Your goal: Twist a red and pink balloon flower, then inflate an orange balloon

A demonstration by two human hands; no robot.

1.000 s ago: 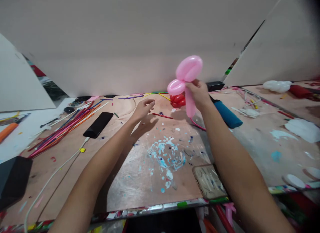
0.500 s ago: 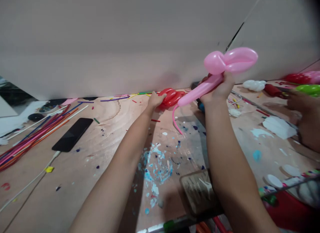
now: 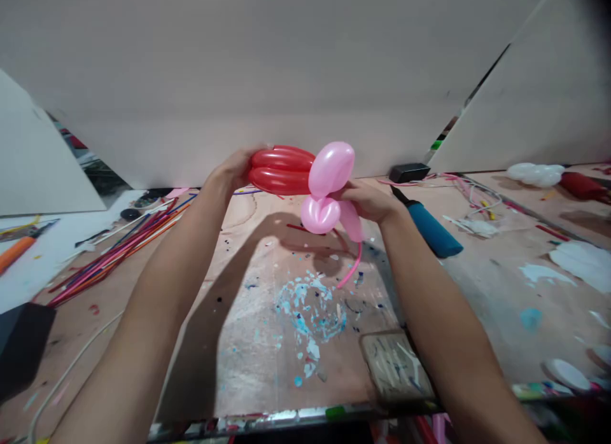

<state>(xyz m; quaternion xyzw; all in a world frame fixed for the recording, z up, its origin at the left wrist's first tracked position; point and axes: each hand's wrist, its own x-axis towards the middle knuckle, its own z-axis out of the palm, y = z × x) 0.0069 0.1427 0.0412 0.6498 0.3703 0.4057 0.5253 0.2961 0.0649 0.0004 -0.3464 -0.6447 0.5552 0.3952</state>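
Observation:
My left hand (image 3: 235,167) grips the left end of a red twisted balloon (image 3: 281,169), whose long segments lie side by side. My right hand (image 3: 365,199) is closed round a pink twisted balloon (image 3: 332,170); some of its fingers are hidden behind it. The pink one has rounded loops above and below the hand, and a thin uninflated tail (image 3: 354,269) hangs down from it. Both balloons are held up above the table, the pink in front of the red one's right end. Whether they are joined cannot be seen.
A blue-barrelled hand pump (image 3: 433,229) lies right of my right arm, near a small black box (image 3: 409,172). Uninflated balloons (image 3: 119,247) spread at left. A white twisted balloon (image 3: 535,174) rests far right. A rectangular tray (image 3: 395,366) sits by the paint-flecked table's (image 3: 252,361) front edge.
My left hand has lifted the red balloon off the table. The pink balloon has come left and down in my right hand, turned round, and now meets the red one. The view has shifted.

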